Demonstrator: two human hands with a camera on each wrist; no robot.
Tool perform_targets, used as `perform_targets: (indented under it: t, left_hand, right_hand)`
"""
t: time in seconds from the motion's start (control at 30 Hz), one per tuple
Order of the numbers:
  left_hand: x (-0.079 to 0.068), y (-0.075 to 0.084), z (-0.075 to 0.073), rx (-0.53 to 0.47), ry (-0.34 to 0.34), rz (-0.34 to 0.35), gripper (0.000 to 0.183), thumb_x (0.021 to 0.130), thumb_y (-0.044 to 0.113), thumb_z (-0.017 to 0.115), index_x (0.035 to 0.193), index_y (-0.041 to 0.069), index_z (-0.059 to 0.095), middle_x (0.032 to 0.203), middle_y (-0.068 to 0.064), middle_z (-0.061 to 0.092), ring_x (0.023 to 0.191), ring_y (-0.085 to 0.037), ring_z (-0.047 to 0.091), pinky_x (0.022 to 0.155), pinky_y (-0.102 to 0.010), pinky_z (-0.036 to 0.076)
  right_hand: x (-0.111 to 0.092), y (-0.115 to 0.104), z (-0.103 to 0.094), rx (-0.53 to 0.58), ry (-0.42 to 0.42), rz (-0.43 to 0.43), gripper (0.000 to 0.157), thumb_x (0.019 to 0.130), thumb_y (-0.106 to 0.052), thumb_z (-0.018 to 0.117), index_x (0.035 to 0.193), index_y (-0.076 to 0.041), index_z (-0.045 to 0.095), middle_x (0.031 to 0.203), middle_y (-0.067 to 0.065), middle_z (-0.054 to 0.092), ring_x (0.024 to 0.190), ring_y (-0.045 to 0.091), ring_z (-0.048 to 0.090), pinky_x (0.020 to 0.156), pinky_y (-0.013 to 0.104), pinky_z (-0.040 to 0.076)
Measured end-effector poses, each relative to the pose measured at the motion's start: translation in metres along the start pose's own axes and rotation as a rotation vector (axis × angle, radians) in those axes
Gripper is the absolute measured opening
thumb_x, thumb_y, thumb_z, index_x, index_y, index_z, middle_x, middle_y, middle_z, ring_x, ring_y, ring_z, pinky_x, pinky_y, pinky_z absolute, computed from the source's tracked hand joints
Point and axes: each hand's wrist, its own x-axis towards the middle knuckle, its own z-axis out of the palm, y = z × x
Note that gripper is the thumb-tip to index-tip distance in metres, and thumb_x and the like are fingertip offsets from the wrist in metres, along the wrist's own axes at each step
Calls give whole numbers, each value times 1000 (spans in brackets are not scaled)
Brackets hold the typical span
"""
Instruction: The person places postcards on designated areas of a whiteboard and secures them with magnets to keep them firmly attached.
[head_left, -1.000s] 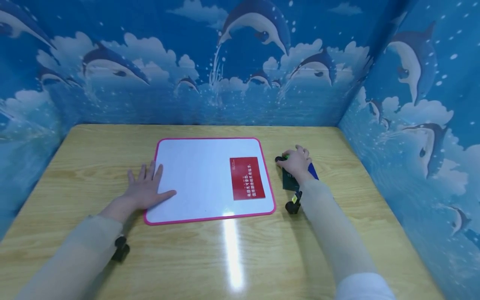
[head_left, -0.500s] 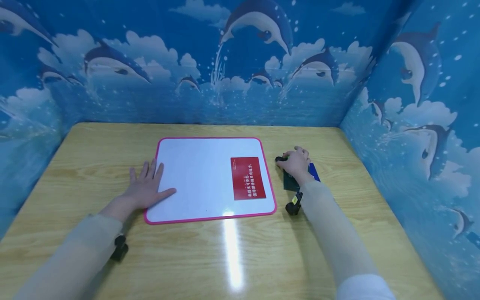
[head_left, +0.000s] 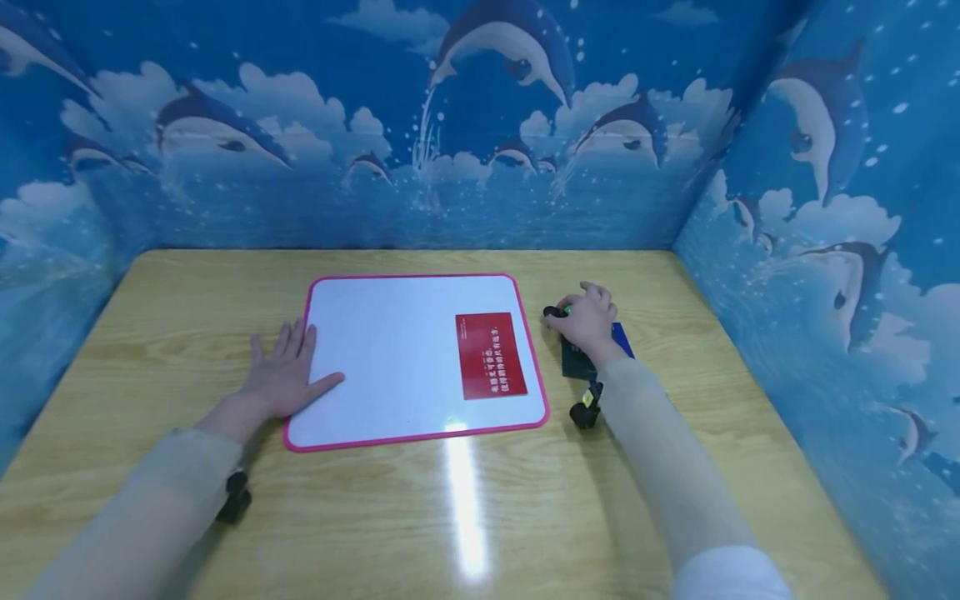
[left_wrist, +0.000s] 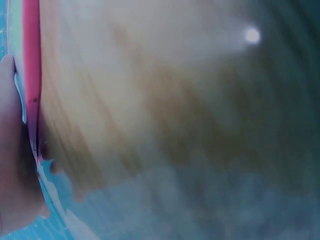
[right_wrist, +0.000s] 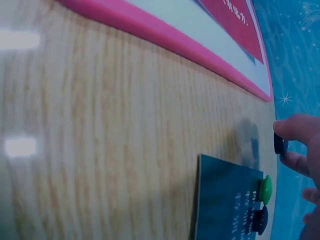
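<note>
The black magnet (right_wrist: 280, 144) is pinched between thumb and finger of the right hand (head_left: 588, 321), to the right of the whiteboard (head_left: 382, 358) (it has a pink rim (head_left: 416, 437)). Near this magnet, a green magnet (right_wrist: 267, 190) and a dark magnet (right_wrist: 261, 220) sit at the edge of a dark green card (right_wrist: 222, 200). The left hand (head_left: 281, 383) lies spread on the whiteboard's left edge, gripping nothing.

Under my left hand (head_left: 279, 383): board (head_left: 382, 358), glossy white face, smooth pink plastic-looking rim (right_wrist: 175, 42). Between both hands: red card (head_left: 491, 356), smooth printed paper. Pinched in my right hand (head_left: 590, 323): black disc (right_wrist: 280, 144), smooth, plastic-looking. Below it: dark green card (right_wrist: 225, 200), printed paper; green button (right_wrist: 267, 190), shiny plastic. Around both hands: tabletop (head_left: 360, 517), glossy wood grain. Beyond them: backdrop (head_left: 300, 204), printed sheeting. My sleeves (head_left: 667, 458): matt cloth.
</note>
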Motion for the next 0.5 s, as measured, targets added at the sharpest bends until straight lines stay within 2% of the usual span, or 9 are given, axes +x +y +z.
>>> perform_targets:
  t: [0.5]
  left_hand:
    - [-3, 2, -4, -10, -8, -3, 105, 86, 72, 34, 147, -6, 0, 153, -30, -9, 139, -50, -10, 101, -67, -23]
  right_hand:
    - [-2, -36, -1, -23, 32, -66, 36, 80, -39, 70, 102, -10, 68, 153, 13, 21, 141, 35, 8, 113, 58, 10]
